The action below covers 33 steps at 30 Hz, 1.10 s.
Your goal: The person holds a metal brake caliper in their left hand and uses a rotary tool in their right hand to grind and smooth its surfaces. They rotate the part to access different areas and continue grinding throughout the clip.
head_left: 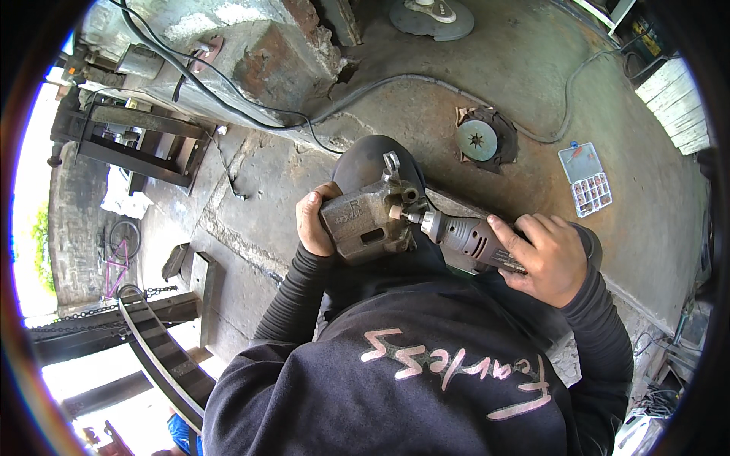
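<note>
A cast-metal brake caliper (pixel 361 220), grey-brown with raised lettering, rests over my knee. My left hand (pixel 315 222) is closed around its left end, thumb on top. My right hand (pixel 549 257) is wrapped around the rear of a grey-brown rotary tool (pixel 468 237), which points left. A small pinkish-tan grinding bit (pixel 396 213) at the tool's tip is at the caliper's right side, beside a round bore. Whether the bit touches the metal, or is spinning, I cannot tell. A metal lug (pixel 391 164) sticks up from the caliper's far edge.
An open plastic case (pixel 590 190) with small bits lies on the floor at right. Beyond my knee is a round disc (pixel 477 140) on a dark base. A grey cable (pixel 414 77) crosses the floor. A concrete block (pixel 266 61) stands far left; a steel frame (pixel 137 144) is nearer.
</note>
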Tool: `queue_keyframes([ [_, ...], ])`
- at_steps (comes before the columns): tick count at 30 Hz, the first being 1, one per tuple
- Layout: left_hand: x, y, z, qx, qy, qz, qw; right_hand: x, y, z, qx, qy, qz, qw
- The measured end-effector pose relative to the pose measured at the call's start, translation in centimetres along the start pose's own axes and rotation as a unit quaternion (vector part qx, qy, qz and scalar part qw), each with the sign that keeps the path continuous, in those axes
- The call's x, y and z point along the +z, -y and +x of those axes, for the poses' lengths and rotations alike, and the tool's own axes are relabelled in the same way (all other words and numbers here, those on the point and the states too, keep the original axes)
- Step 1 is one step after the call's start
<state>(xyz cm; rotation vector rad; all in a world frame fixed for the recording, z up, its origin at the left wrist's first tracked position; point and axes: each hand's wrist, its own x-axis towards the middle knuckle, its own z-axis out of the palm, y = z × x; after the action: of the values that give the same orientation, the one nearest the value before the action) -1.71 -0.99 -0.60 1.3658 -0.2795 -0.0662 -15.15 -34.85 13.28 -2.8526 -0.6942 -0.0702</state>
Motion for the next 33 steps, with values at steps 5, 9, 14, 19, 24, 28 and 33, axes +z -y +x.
queue_keyframes([
  [5,0.0,0.14,0.03,0.002,-0.019,0.009,1.0,-0.27,-0.24,-0.09,-0.01,0.019,0.006,1.0],
  [9,0.01,-0.02,0.13,0.001,-0.001,-0.002,1.0,0.15,-0.46,0.06,0.007,0.0,-0.003,1.0],
  [14,0.0,-0.38,0.16,0.006,0.014,0.01,1.0,0.58,-0.62,0.41,0.013,0.009,-0.015,1.0],
  [19,0.02,-0.17,0.13,0.005,0.005,-0.007,1.0,0.52,-0.53,0.63,0.018,0.018,-0.018,1.0],
  [24,-0.04,-0.07,0.16,-0.001,0.007,-0.016,1.0,0.39,-0.48,0.69,0.013,0.013,-0.024,1.0],
  [28,0.08,-0.16,0.12,0.002,0.004,-0.008,1.0,0.42,-0.46,0.65,0.01,0.012,-0.025,1.0],
  [33,0.2,-0.35,0.2,0.002,0.007,-0.007,1.0,0.48,-0.47,0.61,0.007,0.013,-0.021,1.0],
])
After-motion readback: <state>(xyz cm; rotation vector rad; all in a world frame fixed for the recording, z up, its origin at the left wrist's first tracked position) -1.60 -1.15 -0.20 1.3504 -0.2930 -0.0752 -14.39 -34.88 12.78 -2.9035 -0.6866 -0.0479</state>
